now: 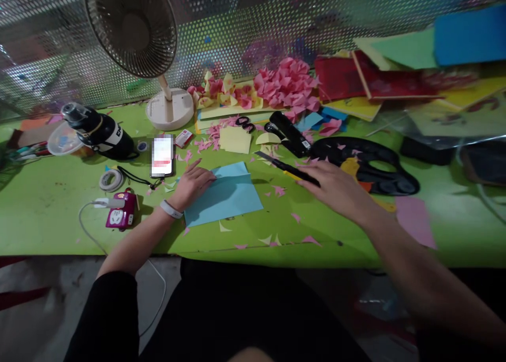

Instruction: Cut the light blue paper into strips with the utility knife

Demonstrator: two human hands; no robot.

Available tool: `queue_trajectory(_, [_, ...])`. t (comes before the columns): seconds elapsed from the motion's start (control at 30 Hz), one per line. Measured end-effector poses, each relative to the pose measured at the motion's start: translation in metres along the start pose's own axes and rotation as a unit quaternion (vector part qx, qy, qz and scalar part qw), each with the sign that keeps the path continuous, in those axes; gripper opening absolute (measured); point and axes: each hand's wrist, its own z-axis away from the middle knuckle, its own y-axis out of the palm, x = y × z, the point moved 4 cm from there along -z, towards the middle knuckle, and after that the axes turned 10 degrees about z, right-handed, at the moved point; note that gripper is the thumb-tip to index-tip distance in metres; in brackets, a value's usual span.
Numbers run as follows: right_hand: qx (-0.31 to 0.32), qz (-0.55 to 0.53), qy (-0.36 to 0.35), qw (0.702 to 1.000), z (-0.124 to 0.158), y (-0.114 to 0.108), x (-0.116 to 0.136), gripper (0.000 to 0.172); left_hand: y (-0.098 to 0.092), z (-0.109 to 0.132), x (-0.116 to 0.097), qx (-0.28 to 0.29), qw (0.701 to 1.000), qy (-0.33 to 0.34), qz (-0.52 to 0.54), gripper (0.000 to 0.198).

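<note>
A sheet of light blue paper (225,196) lies on the green table, with a fold or cut line across its upper part. My left hand (194,185) rests on the paper's upper left, fingers stretched out flat. In my right hand (336,185) is a black utility knife (296,171), its blade out and pointing to the upper left. The knife is held above the table, right of the blue paper and apart from it. Small pink and pale yellow paper scraps (279,192) lie around the sheet. A stack of pale yellow paper squares (235,140) sits just behind it.
A fan (169,109), a black bottle (103,133), a phone (162,155) and a tape roll (111,179) stand or lie left. Behind are folded pink paper pieces (286,82) and scissors (245,123). A black palette (379,164) lies right. A purple power adapter (121,212) trails a cable.
</note>
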Motion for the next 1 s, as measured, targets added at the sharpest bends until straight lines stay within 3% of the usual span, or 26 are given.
queue_trajectory(0.2, [0.0, -0.012, -0.096, 0.995, -0.008, 0.0, 0.017, 0.045, 0.002, 0.0, 0.005, 0.013, 1.0, -0.022, -0.013, 0.022])
queue_trajectory(0.4, [0.043, -0.041, -0.118, 0.991, -0.013, 0.011, 0.01, 0.043, 0.004, -0.003, 0.006, 0.015, 0.997, -0.032, -0.061, 0.025])
queue_trajectory(0.67, [0.088, -0.07, -0.118, 0.987, -0.026, 0.015, -0.001, 0.043, 0.03, 0.011, -0.015, 0.205, 0.976, -0.03, -0.061, 0.073])
queue_trajectory(0.8, [0.099, -0.07, -0.141, 0.982, -0.027, 0.01, 0.001, 0.038, 0.033, 0.014, -0.018, 0.225, 0.972, -0.034, -0.059, 0.083])
queue_trajectory(1.0, [0.066, -0.033, -0.165, 0.984, -0.024, 0.013, 0.013, 0.037, 0.031, 0.011, -0.018, 0.22, 0.973, -0.03, -0.054, 0.084])
